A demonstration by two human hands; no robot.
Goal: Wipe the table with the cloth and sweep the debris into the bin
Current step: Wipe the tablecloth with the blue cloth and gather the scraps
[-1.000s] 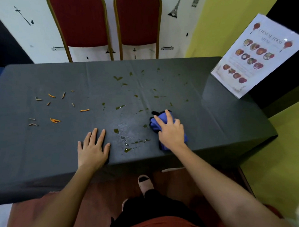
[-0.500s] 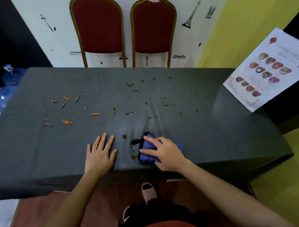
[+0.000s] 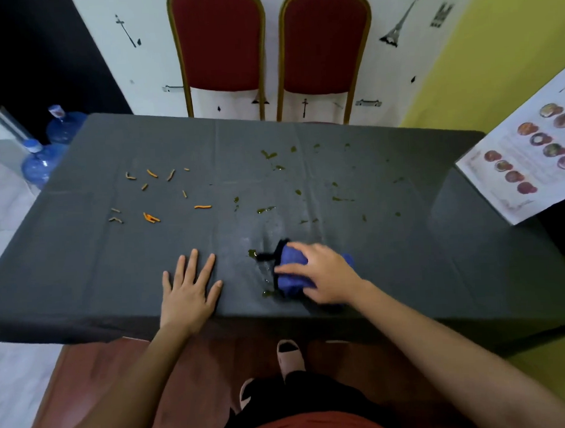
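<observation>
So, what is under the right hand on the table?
Under the right hand lies a bunched blue cloth with a black edge, pressed on the grey table. Green smears show beside it; whatever lies beneath the cloth is covered.

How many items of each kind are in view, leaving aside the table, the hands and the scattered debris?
Red chairs: 2
Blue water jugs: 2
Blue cloth: 1
Menu sheet: 1
Total: 6
</observation>
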